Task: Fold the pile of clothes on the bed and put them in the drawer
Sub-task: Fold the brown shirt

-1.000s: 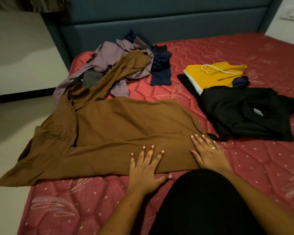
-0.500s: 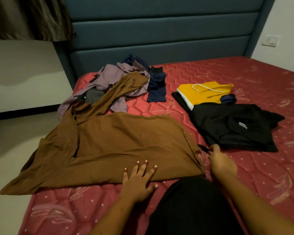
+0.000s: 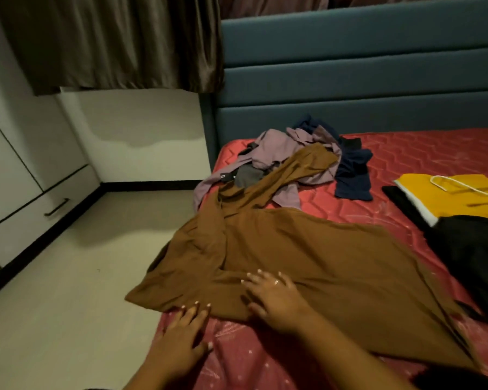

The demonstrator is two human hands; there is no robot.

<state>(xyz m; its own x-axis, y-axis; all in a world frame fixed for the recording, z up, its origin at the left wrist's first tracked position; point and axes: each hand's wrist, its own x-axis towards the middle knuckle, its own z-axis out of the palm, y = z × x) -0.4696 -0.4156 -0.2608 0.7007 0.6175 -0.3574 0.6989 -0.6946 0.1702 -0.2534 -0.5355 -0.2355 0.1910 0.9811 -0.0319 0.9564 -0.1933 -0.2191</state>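
Observation:
A brown garment (image 3: 307, 249) lies spread across the red mattress (image 3: 423, 153), its left end hanging over the bed's edge. My left hand (image 3: 185, 337) lies flat at the near edge, fingertips touching the brown hem. My right hand (image 3: 275, 298) rests flat on the brown cloth, fingers spread. Behind lies a loose pile: a mauve garment (image 3: 273, 153), a grey piece (image 3: 247, 175) and navy clothes (image 3: 352, 175). Folded yellow (image 3: 451, 198) and black clothes (image 3: 473, 254) sit at the right. A white drawer (image 3: 34, 212) with a dark handle is in the cabinet at the left.
A teal padded headboard (image 3: 364, 80) stands behind the bed. Brown curtains (image 3: 110, 40) hang over the wall at the upper left. Pale floor (image 3: 68, 291) runs between the bed and the white cabinet.
The camera has swung left, bringing the cabinet and floor into view. Both hands have slid left along the brown garment's near edge; my right hand moved from the right corner onto the cloth.

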